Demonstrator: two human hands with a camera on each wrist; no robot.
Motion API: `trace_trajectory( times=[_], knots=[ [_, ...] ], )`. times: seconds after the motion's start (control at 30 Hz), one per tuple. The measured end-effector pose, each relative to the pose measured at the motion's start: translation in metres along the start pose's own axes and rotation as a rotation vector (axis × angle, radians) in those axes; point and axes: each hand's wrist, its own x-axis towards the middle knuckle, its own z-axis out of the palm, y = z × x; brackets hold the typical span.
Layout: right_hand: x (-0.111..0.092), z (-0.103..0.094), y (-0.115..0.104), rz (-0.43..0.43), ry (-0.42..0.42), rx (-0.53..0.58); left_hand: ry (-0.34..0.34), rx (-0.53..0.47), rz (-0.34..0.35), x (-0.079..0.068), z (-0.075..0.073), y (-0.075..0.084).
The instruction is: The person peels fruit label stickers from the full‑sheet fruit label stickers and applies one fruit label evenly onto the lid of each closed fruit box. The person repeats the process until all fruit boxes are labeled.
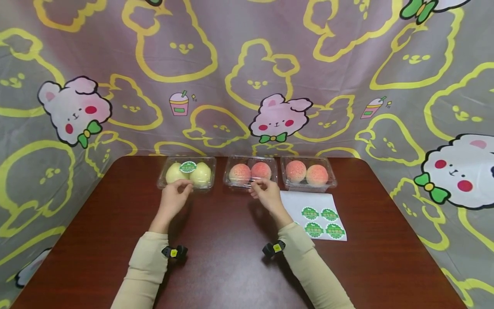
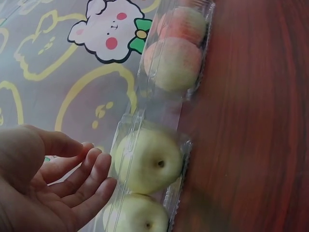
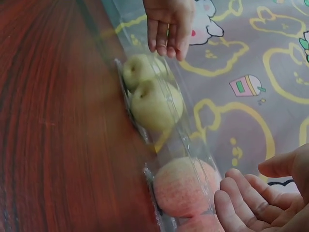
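Observation:
My left hand (image 1: pixel 176 195) is at the front of a clear plastic box (image 1: pixel 164 174) with two round pale yellow-green fruits (image 2: pixel 148 161) inside. A green-and-white round sticker (image 1: pixel 188 167) sits on that box's lid. The left fingers bend loosely, thumb close to the index finger, nothing visible between them. Over the front edge of the middle clear box (image 1: pixel 251 186), which holds two pink peaches (image 3: pixel 186 186), hovers my right hand (image 1: pixel 266 193). Its fingers are relaxed and parted from the thumb in the right wrist view, with nothing held.
A third clear box (image 1: pixel 308 187) with two peaches stands at the right end of the row. In front of it, partly under the right forearm, lies a white sheet (image 1: pixel 308 199) of green round stickers (image 1: pixel 335 231). A patterned curtain (image 1: pixel 231 25) hangs behind the brown table (image 1: pixel 231 266).

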Motion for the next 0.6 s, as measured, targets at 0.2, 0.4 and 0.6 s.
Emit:
trace_trajectory(
  times=[0.2, 0.4, 0.6],
  knots=[
    [0.003, -0.007, 0.006, -0.010, 0.025, 0.001, -0.010, -0.036, 0.013, -0.001, 0.007, 0.004],
    [0.006, -0.013, 0.006, 0.004, 0.048, 0.008, -0.043, -0.077, 0.012, 0.000, 0.015, 0.014],
    [0.009, -0.018, 0.008, 0.028, 0.066, 0.030, -0.053, -0.079, 0.007, 0.002, 0.025, 0.023]
  ],
)
